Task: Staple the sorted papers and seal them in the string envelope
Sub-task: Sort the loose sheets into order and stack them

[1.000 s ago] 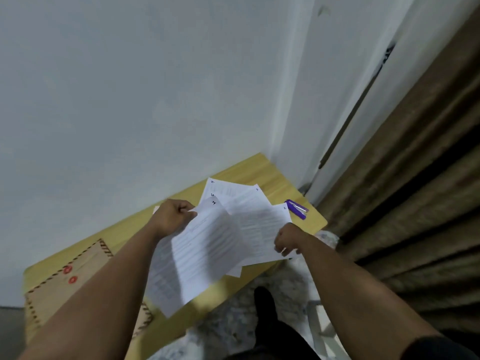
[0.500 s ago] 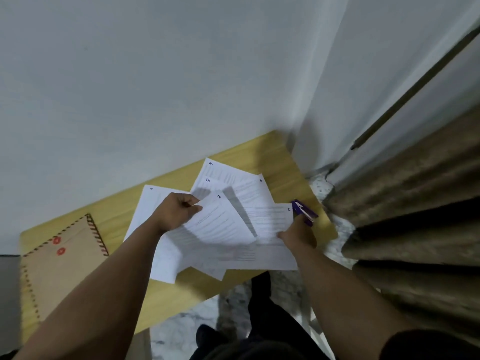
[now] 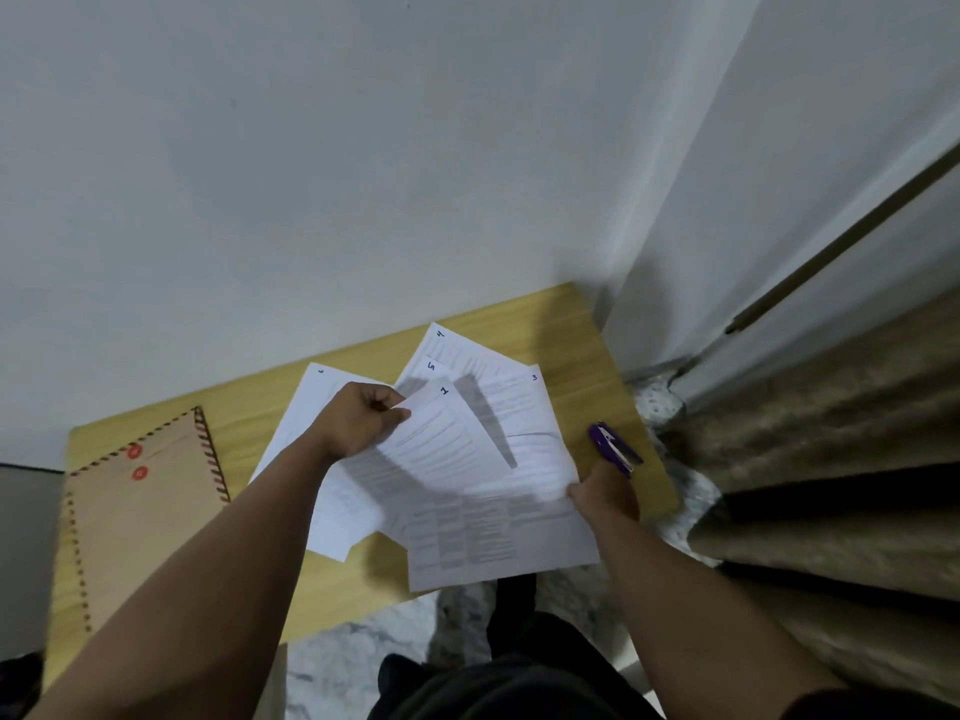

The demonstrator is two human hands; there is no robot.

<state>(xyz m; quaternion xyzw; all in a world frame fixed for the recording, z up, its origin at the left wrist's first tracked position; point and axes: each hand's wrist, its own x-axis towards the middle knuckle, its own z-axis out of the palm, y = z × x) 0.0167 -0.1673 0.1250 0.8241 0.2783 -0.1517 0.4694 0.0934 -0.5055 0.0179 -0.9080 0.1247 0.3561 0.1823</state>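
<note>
Status: early stage. The papers (image 3: 457,459) are not yet gathered into 1 stack; they lie fanned across the table (image 3: 571,330), so sorting appears unfinished. Stapling, insertion and sealing all remain.

Left hand (image 3: 363,418): clenched on the top-left corner of the sheet marked "1", lifting it above the others. Right hand (image 3: 605,493): grasping the right edge of a blurred sheet that overhangs the table's near edge.

Stapler (image 3: 615,449): purple, untouched on the table at 3 o'clock from the papers, just beyond the right hand. String envelope (image 3: 140,501): brown with a striped border and 2 red discs, lying flat at 9 o'clock, apart from the papers.

Legible writing: handwritten corner numbers "1", "3", "4", "5". A mark on the far-left sheet is too small to read. Printed body text is illegible.
</note>
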